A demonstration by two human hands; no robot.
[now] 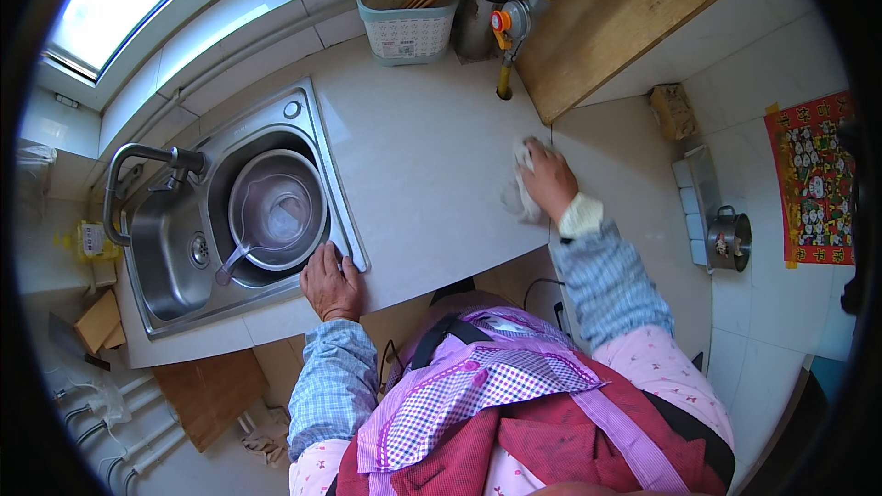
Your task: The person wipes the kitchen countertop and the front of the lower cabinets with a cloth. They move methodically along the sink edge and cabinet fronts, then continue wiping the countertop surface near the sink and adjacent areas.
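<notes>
My right hand (550, 179) presses a pale cloth (521, 194) onto the light countertop (427, 151), near a seam in it. The fingers are bent over the cloth. My left hand (333, 282) rests on the counter's front edge at the lower right corner of the stainless steel double sink (348, 234); it holds nothing that shows. In the sink's right basin sits a round metal bowl (238, 200) with a transparent plastic ladle or scoop (238, 258) in it, the handle sticking out over the rim.
A faucet (155, 151) stands behind the sink. At the back are a plastic basket (408, 31) with chopsticks, a gas valve (513, 17) with its pipe, and a leaning wooden board (620, 21). To the right stand a brown block (673, 112) and a small metal pot (723, 240).
</notes>
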